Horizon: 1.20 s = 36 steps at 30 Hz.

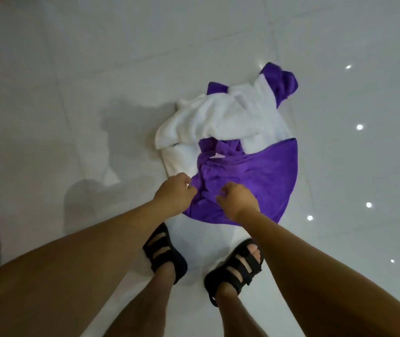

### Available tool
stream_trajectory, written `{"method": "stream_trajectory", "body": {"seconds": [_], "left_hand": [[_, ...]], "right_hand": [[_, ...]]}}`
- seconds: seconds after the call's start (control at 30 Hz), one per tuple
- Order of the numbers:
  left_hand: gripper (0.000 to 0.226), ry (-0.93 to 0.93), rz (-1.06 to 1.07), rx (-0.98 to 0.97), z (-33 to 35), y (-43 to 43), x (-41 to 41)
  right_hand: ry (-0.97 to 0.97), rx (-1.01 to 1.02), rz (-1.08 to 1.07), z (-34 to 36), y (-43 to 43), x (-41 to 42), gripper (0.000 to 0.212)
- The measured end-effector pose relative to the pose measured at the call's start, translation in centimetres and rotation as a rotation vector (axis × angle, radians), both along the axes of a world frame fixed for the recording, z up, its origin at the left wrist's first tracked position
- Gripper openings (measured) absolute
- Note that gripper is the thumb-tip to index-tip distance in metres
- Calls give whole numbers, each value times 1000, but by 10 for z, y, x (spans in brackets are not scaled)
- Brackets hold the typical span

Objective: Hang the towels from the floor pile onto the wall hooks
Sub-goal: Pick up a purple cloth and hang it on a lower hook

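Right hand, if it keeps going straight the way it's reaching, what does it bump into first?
The purple towel. The right hand points forward and down right over it, so that cloth comes first; the white towel lies farther on. It may already be touching, since depth is unclear.

Frame centre: white towel (218,117) and purple towel (255,176) piled on glossy tile floor (72,69). Left hand (173,190) and right hand (236,200), fingers curled, pinch purple towel's near edge. Black sandals (163,251) lower centre.
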<state>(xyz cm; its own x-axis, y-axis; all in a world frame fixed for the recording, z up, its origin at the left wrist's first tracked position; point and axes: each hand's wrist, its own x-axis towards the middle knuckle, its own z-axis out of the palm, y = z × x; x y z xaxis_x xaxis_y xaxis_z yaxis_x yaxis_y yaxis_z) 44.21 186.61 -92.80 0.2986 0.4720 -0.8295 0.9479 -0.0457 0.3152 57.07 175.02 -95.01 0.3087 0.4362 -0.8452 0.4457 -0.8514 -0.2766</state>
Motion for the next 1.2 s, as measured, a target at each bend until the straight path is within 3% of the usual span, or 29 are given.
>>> {"method": "stream_trajectory", "body": {"seconds": [0.27,0.47,0.53,0.6,0.73,0.9,1.0,1.07,1.2], "left_hand": [[36,19,-19,54,-125,-21,-37],[34,8,-37,70,-149,-14,-42],[35,-4,-43,65,-145,-10,-39],[35,-13,-42,65,-135,-7,-37],[39,-69,-48,45,-91,-3,-24],[60,-242,-71,-43,8,7,10],[75,-398,-192,-88,83,17,34],[68,-477,-246,-124,136,23,46],[25,-498,-264,-19,243,48,53]], "right_hand": [[-103,41,70,-143,-15,-47,48],[-323,97,314,-179,-19,-63,29],[-314,141,291,-177,-22,-62,28],[-218,188,107,-164,-23,-57,25],[-91,281,-367,-101,-25,-33,15],[-5,508,-595,25,-9,11,10],[87,590,-781,111,13,32,7],[183,652,-853,174,31,42,6],[267,751,-803,308,66,58,12]]}}
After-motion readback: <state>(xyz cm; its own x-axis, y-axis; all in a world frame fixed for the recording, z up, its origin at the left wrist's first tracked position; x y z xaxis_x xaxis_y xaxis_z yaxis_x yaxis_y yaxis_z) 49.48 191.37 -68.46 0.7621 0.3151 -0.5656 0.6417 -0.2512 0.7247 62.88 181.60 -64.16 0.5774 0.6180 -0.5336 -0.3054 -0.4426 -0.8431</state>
